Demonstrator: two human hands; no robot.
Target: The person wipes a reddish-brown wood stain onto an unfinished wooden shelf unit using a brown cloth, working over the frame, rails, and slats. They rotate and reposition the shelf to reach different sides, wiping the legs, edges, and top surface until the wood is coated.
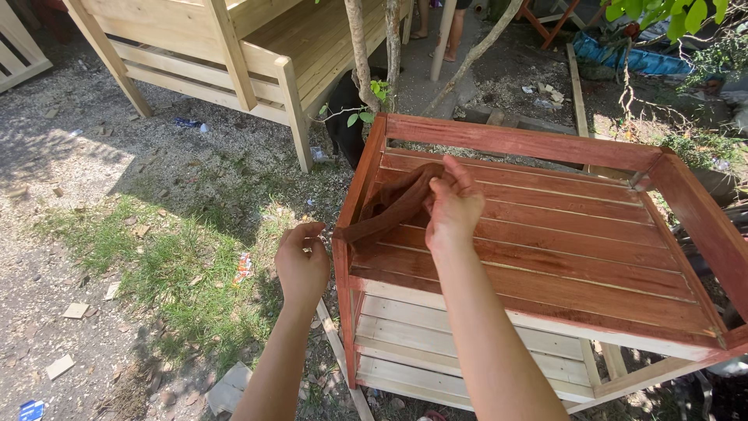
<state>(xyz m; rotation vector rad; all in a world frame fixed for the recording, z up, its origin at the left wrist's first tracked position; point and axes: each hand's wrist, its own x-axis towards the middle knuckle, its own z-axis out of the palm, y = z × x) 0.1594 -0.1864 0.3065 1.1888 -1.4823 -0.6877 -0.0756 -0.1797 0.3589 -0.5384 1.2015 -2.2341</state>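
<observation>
A person's right hand (pixel 453 209) pinches one end of a brown cloth (pixel 393 206) between thumb and fingers, the hand closed on the fabric at about the centre of the view. The cloth drapes down toward 8 o'clock, lying across the stained slats and over the left rail of a red-brown wooden frame (pixel 545 234) that fills the right half of the scene. The frame's upper slats carry the reddish stain, while the lower slats (pixel 467 343) at 5 o'clock remain pale, bare wood.

The left hand (pixel 302 261) hangs just beside the frame's left corner post, at 7 o'clock from the cloth. Its fingers are curled inward in a loose fist; whether they touch the cloth's lower end cannot be told, and nothing can be seen in its grip.

At 11 o'clock stands an unstained pale wooden frame (pixel 234 54) on bare, sawdust-strewn ground. Thin tree trunks (pixel 360 54) rise at 12 o'clock, with a dark animal (pixel 347 117) partly hidden at their foot behind the red-brown frame's corner. A patch of grass (pixel 171 265) littered with wood chips lies at 9 o'clock. Another person's bare legs (pixel 452 31) show at the top edge.
</observation>
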